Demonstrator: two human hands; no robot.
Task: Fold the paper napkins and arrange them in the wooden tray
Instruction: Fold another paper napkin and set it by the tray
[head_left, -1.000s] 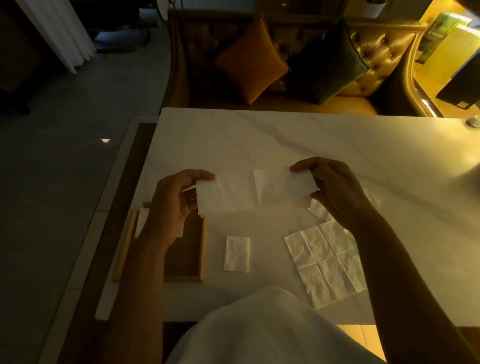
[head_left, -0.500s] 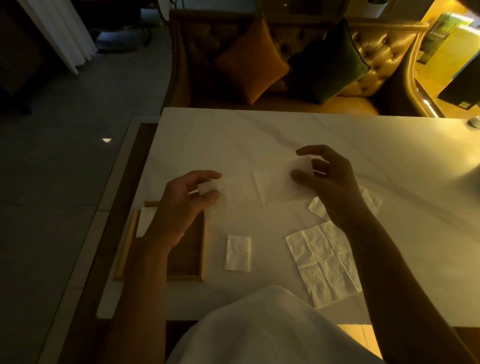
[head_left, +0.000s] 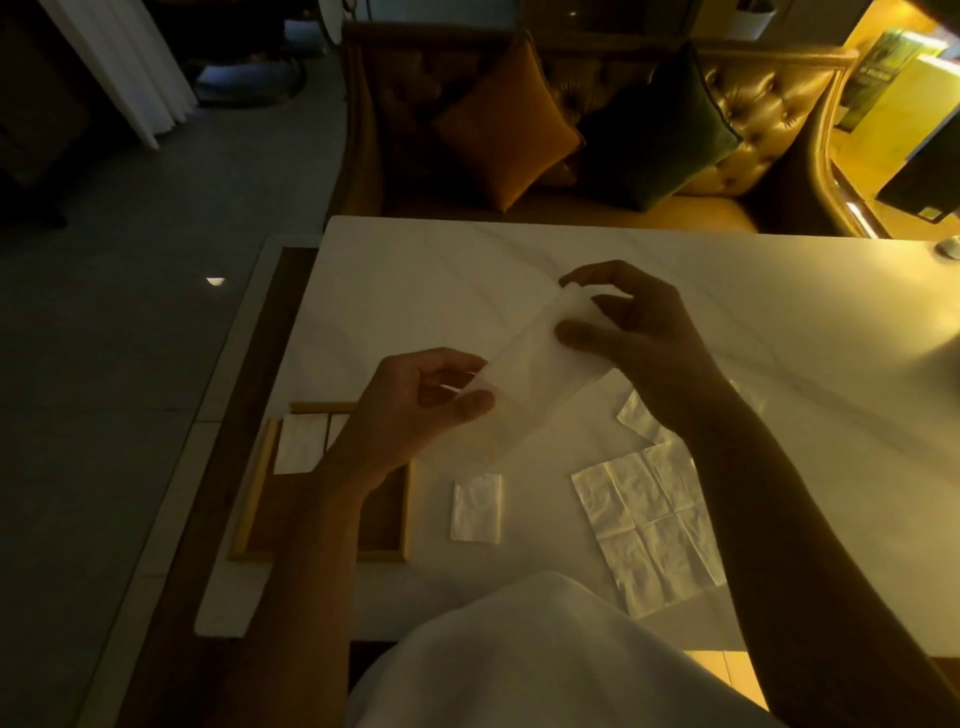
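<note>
Napkin strip (head_left: 535, 384) held above table (head_left: 467, 270), left hand (head_left: 415, 410) pinching near end, right hand (head_left: 634, 332) pinching far end; wooden tray (head_left: 249, 499) beneath left forearm; I would align corners squarely before creasing

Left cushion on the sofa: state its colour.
The left cushion is orange; the head view shows it best.

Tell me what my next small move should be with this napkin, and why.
Probably bring the end in the right hand over to the end in the left hand, halving the napkin. Both hands pinch it as a long strip in the air, while the folded napkin on the table beside the tray is much shorter.
</note>
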